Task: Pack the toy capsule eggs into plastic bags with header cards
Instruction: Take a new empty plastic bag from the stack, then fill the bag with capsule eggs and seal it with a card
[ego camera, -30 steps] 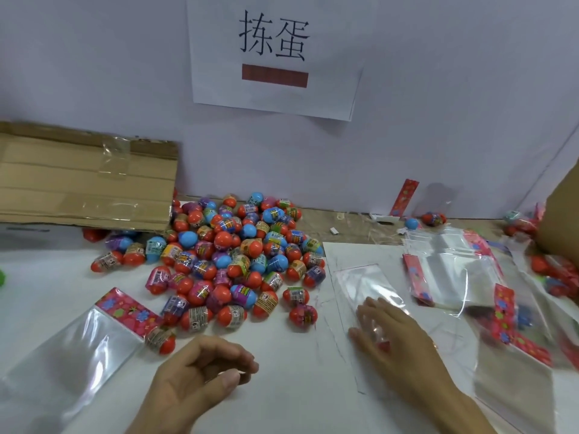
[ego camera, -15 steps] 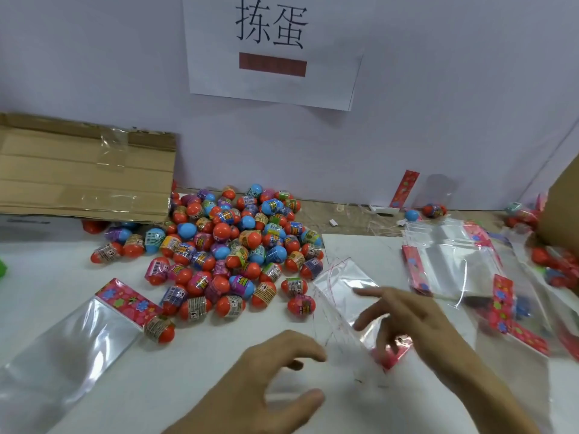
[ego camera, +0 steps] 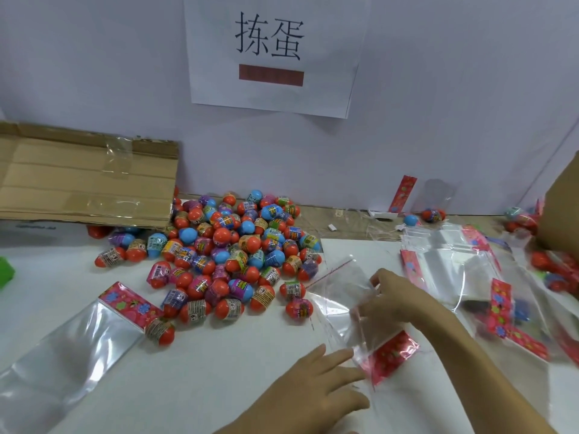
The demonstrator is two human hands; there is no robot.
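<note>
**Bag in hand, eggs still loose on the table**

The right hand (ego camera: 398, 300) is raised just above the white table (ego camera: 219, 371), fingers curled and pinching the clear plastic bag (ego camera: 338, 308) near its middle; the bag is lifted and crumpled, one end with a thin red seal strip pointing towards the egg pile, the other end carrying a red patterned header card (ego camera: 391, 355) that lies close to the body; the bag appears to hold no egg. The left hand (ego camera: 316, 389) lies low on the table, fingers extended and fairly straight, tips touching or just short of the bag's near edge beside the header card; whether contact is made cannot be told; it grips nothing.

The toy capsule eggs (ego camera: 232, 245) sit in a loose heap at centre, mostly red with blue, purple and green halves, running back under the flap of a flattened cardboard box (ego camera: 84, 183) on the left. A second clear bag with a red header (ego camera: 78, 333) lies flat at lower left, one egg touching its header end. A stack of empty bags (ego camera: 454, 261) lies to the right, beside blurred filled packs. A paper sign (ego camera: 272, 51) hangs on the wall behind.
</note>
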